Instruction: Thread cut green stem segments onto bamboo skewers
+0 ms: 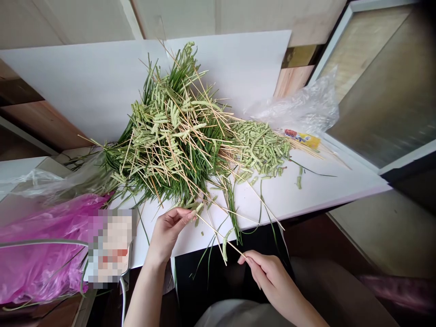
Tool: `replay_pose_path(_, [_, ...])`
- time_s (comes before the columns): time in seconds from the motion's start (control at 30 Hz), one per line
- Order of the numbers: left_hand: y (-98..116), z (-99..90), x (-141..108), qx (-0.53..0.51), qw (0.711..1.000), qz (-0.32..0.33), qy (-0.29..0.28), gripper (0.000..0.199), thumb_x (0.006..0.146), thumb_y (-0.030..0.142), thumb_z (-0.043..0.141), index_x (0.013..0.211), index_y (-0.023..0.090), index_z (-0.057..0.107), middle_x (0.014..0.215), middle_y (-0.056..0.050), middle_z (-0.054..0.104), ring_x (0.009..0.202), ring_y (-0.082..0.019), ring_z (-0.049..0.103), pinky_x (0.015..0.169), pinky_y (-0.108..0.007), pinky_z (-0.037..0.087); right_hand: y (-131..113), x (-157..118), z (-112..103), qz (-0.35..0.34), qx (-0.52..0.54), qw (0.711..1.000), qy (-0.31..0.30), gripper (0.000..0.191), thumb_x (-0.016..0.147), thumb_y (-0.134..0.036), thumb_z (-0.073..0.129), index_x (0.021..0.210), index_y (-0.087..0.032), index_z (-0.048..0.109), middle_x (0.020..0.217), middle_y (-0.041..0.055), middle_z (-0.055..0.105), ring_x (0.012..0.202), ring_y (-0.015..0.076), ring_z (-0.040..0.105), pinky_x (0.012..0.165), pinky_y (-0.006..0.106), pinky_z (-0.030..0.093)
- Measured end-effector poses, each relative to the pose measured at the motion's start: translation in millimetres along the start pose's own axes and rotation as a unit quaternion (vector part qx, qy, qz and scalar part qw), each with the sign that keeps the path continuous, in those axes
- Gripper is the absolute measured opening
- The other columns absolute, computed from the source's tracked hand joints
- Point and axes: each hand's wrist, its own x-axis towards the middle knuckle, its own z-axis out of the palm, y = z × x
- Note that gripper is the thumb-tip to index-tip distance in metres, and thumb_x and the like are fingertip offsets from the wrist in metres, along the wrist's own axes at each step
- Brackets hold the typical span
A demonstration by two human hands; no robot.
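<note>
White board (pixel 85 86) rises behind your work, with bare wood panelling (pixel 293 81) beyond it at the far right. Your left hand (pixel 168 231) sits at the near edge of the pile, its fingers (pixel 180 218) curled closed on a pale green folded leaf piece (pixel 196 210). Your right hand (pixel 272 284) lies nearer you and to the right, thumb and forefinger pinched shut on the end of a thin bamboo skewer (pixel 221 236) that slants up and left toward your other hand. Pinching right at the end gives you little control over so long a stick, so a firm, steady hold and slow movement should stop its far tip catching the pile. Just beyond your hands, a large heap of green leaf blades and folded pieces (pixel 173 141) lies across the white tabletop (pixel 289 200), bristling with more skewers. To its right is a dense mass of short green pieces (pixel 259 147), with a few loose pieces (pixel 299 177) lying apart. Further right, a yellow and red packet (pixel 303 138) lies against a clear plastic bag (pixel 299 106). At the near left, a pink plastic bag (pixel 44 245) lies beside a white object (pixel 109 245) too blurred to identify
</note>
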Motion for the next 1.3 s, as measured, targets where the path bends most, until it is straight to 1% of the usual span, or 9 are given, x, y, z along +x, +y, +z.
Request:
replay_pose_path(0.23, [-0.8,2.7,-0.8,-0.008,1.000,-0.004,0.024,0.025,0.064,0.035,0.091,0.075,0.017,0.078,0.076,-0.004,0.074,0.075,-0.016,0.065,0.078,-0.028,0.052,1.4,-0.9,0.1,-0.004,0.000,1.000,0.005,0.042,0.107,-0.043,0.032,0.100,-0.019,0.066,0.055,-0.0081,0.031,0.048,0.0125,0.031,0.051,0.027,0.025])
replay_pose_path(0.53, [-1.5,12.8,-5.4,-0.019,0.999,-0.004,0.036,0.023,0.065,0.036,0.090,0.073,0.018,0.079,0.075,-0.004,0.075,0.072,-0.016,0.064,0.076,-0.029,0.052,-0.6,-1.6,1.9,-0.004,0.016,1.000,0.010,0.042,0.107,-0.042,0.032,0.098,-0.018,0.065,0.056,-0.0084,0.026,0.048,0.0119,0.026,0.048,0.026,0.022])
replay_pose_path(0.73, [-1.0,17.5,-9.9,-0.019,0.999,-0.003,0.029,0.021,0.065,0.035,0.090,0.071,0.019,0.077,0.074,-0.002,0.073,0.072,-0.014,0.062,0.075,-0.026,0.050,-0.3,-1.9,0.7,-0.009,0.017,1.000,0.020,0.040,0.107,-0.041,0.035,0.095,-0.018,0.065,0.057,-0.0084,0.022,0.048,0.0114,0.023,0.046,0.026,0.018])
replay_pose_path(0.87, [-3.6,27.2,-16.4,-0.010,1.000,-0.007,0.002,0.020,0.068,0.034,0.088,0.072,0.018,0.076,0.076,-0.002,0.073,0.075,-0.015,0.062,0.077,-0.026,0.049,0.2,-1.6,1.0,-0.012,0.021,0.999,0.022,0.040,0.107,-0.042,0.035,0.094,-0.019,0.065,0.056,-0.0087,0.023,0.047,0.0112,0.024,0.046,0.026,0.019])
replay_pose_path(1.03, [-11.5,51.2,-27.6,-0.008,0.998,-0.033,-0.061,0.021,0.073,0.036,0.085,0.075,0.018,0.075,0.077,-0.002,0.073,0.072,-0.015,0.062,0.073,-0.026,0.048,3.1,-2.3,3.8,-0.017,0.019,0.999,0.043,0.042,0.107,-0.043,0.034,0.094,-0.019,0.065,0.053,-0.0084,0.028,0.046,0.0115,0.030,0.049,0.027,0.024])
replay_pose_path(1.1, [-11.9,53.7,-29.1,0.018,0.996,-0.027,-0.077,0.022,0.076,0.039,0.082,0.078,0.018,0.075,0.078,-0.003,0.073,0.073,-0.016,0.061,0.071,-0.027,0.047,4.9,-3.4,3.5,-0.019,0.016,0.998,0.055,0.043,0.107,-0.045,0.034,0.094,-0.018,0.066,0.053,-0.0080,0.031,0.047,0.0118,0.032,0.050,0.027,0.025])
replay_pose_path(1.17, [-9.6,47.6,-27.2,0.084,0.994,0.003,-0.076,0.022,0.082,0.042,0.076,0.081,0.020,0.075,0.082,-0.004,0.074,0.074,-0.019,0.061,0.071,-0.029,0.047,6.5,-4.8,1.8,-0.017,0.016,0.998,0.064,0.044,0.107,-0.046,0.033,0.094,-0.018,0.066,0.053,-0.0077,0.033,0.047,0.0121,0.032,0.051,0.027,0.026])
replay_pose_path(1.23, [-6.4,34.9,-22.4,0.198,0.978,0.060,-0.030,0.022,0.086,0.043,0.071,0.086,0.022,0.076,0.087,-0.005,0.075,0.075,-0.021,0.060,0.071,-0.031,0.046,7.6,-6.0,-1.0,-0.012,0.019,0.997,0.067,0.045,0.107,-0.047,0.033,0.095,-0.018,0.066,0.053,-0.0076,0.033,0.048,0.0124,0.032,0.052,0.028,0.026])
replay_pose_path(1.3, [-4.6,20.7,-16.3,0.329,0.934,0.131,0.041,0.019,0.088,0.041,0.069,0.089,0.024,0.077,0.088,-0.006,0.075,0.077,-0.024,0.060,0.072,-0.033,0.044,7.9,-6.4,-3.8,-0.005,0.025,0.997,0.068,0.046,0.107,-0.048,0.033,0.095,-0.018,0.066,0.053,-0.0076,0.032,0.048,0.0127,0.032,0.052,0.028,0.026])
